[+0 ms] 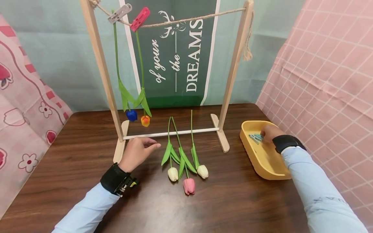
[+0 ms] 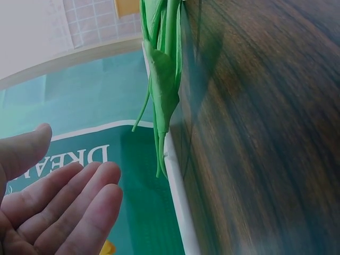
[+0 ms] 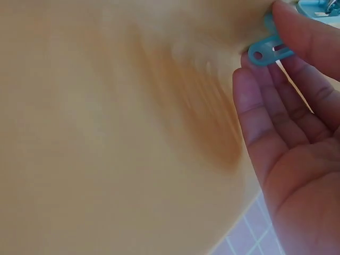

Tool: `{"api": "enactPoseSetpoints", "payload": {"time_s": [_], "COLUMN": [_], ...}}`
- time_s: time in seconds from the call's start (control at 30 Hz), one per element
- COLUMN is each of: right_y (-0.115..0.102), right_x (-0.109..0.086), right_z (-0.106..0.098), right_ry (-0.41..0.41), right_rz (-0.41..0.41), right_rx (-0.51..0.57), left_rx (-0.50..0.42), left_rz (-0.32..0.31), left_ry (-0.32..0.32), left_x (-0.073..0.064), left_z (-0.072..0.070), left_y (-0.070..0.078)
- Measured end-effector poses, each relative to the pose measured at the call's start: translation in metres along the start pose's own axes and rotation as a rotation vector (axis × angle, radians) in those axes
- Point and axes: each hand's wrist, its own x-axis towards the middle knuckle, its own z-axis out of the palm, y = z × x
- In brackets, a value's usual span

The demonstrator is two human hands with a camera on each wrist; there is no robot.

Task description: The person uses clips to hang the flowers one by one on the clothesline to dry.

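Held between the right hand's (image 1: 271, 133) thumb and fingertips is a light blue clothespin (image 3: 265, 52). That hand is inside a yellow tray (image 1: 251, 158), where more blue clothespins (image 1: 255, 138) lie. Over the table, the left hand (image 1: 138, 152) has extended fingers and holds nothing. To its right lie three artificial tulips: a white tulip (image 1: 173, 174), a pink tulip (image 1: 189, 186) and another white tulip (image 1: 202, 171). Green leaves (image 2: 163, 85) of these flowers show in the left wrist view. On the rope (image 1: 192, 19), a grey clothespin (image 1: 120, 13) and a red clothespin (image 1: 140, 18) hold two tulips.
A wooden frame (image 1: 100, 61) stands on the brown table (image 1: 233, 200), with a white crossbar (image 1: 201, 131) low down. The hanging tulips end in a blue bloom (image 1: 131, 115) and an orange-yellow bloom (image 1: 145, 121). Pink checked cloth (image 1: 329, 81) borders the right side.
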Motion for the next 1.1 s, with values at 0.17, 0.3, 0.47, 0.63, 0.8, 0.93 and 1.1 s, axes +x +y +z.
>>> {"api": "enactPoseSetpoints", "payload": {"time_s": [0.17, 0.3, 0.47, 0.63, 0.8, 0.93, 1.1], "right_y": [-0.002, -0.003, -0.005, -0.007, -0.011, -0.018, -0.032], "right_x": [-0.001, -0.004, -0.01, -0.015, -0.021, -0.033, -0.045], "right_z": [-0.001, -0.001, -0.007, -0.016, -0.027, -0.038, -0.054], "right_ry": [0.009, 0.018, 0.007, 0.026, 0.07, 0.093, 0.138], "right_rz": [0.009, 0.009, 0.03, 0.03, -0.012, -0.033, -0.015], "right_rx": [0.016, 0.03, 0.047, 0.048, 0.055, 0.049, 0.037], "left_rx": [0.002, 0.0, -0.016, -0.008, -0.006, -0.004, -0.017], "left_rz": [0.004, 0.0, -0.006, -0.02, -0.019, -0.004, 0.002], "left_ry": [0.008, 0.009, 0.005, 0.015, 0.019, 0.018, 0.015], "left_x": [-0.002, -0.003, -0.003, -0.002, -0.001, 0.001, 0.003], "left_z": [-0.002, -0.003, -0.005, -0.007, -0.01, -0.011, -0.012], "left_y": [-0.001, -0.002, -0.001, -0.001, 0.0, 0.002, 0.003]}}
